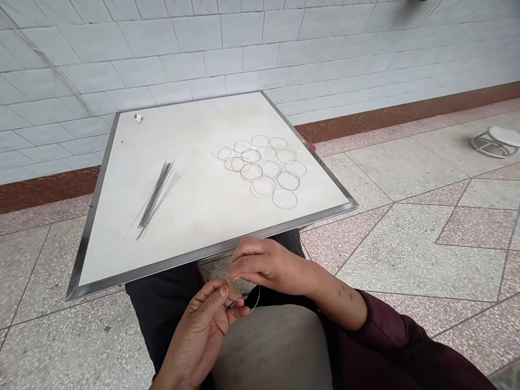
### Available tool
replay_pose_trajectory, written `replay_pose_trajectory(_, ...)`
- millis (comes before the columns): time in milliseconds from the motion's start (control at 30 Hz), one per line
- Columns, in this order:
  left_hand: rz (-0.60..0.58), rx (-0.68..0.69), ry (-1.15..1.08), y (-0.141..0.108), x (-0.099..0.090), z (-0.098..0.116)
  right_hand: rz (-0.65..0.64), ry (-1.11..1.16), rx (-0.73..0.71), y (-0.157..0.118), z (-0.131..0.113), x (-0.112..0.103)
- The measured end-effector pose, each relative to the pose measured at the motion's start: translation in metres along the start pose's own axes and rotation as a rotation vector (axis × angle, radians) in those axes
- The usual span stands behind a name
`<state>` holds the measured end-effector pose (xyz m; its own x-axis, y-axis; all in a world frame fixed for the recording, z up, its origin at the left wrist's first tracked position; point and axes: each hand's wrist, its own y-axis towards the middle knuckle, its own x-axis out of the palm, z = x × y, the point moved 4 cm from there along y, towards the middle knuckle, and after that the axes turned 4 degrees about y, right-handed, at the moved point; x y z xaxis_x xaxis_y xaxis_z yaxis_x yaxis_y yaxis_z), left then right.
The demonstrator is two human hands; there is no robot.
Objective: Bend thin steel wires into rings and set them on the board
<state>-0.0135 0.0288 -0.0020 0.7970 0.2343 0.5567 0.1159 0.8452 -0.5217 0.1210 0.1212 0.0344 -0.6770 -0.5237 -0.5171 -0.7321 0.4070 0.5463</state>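
Observation:
Over my lap, my left hand (211, 319) pinches a small brown piece (234, 292) between thumb and fingers. My right hand (264, 265) is just above and to the right of it, its fingers pinched on a thin wire (259, 299). That wire curves down behind the brown piece toward my left fingers; its ends are partly hidden. On the white table (195, 119), several wire rings (285, 198) lie overlapping at the right. A bundle of straight wires (154, 197) lies at the left of the tabletop.
The table's metal-edged front border (211, 250) is just beyond my hands. A small white and red object (138, 118) sits at its far left corner. A tiled wall (195, 38) stands behind. A stool (496, 142) is on the floor at the far right.

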Motion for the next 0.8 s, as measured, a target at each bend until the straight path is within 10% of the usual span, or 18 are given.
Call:
replay_pose_trajectory(567,0.048,-0.047,-0.083,0.0037,-0.0046,-0.0067,-0.186,-0.101,-0.058,0.0026,-0.0021,0.0047)
replay_pose_trajectory(800,0.038,-0.026,-0.097,0.0034,-0.0059,-0.0058,-0.045,-0.034,0.038,0.002,0.0035,0.0049)
